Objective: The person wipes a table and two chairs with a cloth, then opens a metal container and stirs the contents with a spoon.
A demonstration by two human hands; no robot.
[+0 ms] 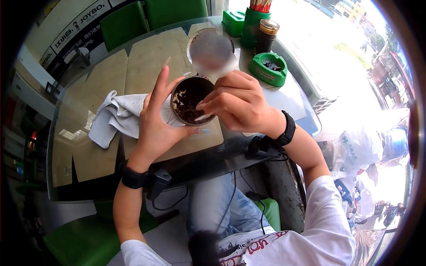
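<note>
A round container (195, 95) with dark brown crumbly contents and pale flecks is tilted so that its inside faces me. Its hinged-looking lid (211, 51), round and cloudy, stands open at the far side. My left hand (157, 117) is wrapped round the container's left and near side, thumb below. My right hand (239, 102) is at its right edge, with the fingers bent together and the fingertips over the opening; whether they pinch something small cannot be made out. A crumpled grey cloth (117, 116) lies on the table beside my left hand.
The glass-topped table (88, 95) has brown sheets on it. At the back right stand a green ashtray (269, 69), a dark jar (266, 36), a green chopstick holder (252, 27) and a green box (233, 23). Green chairs (175, 12) are beyond; plastic bags (361, 148) lie at right.
</note>
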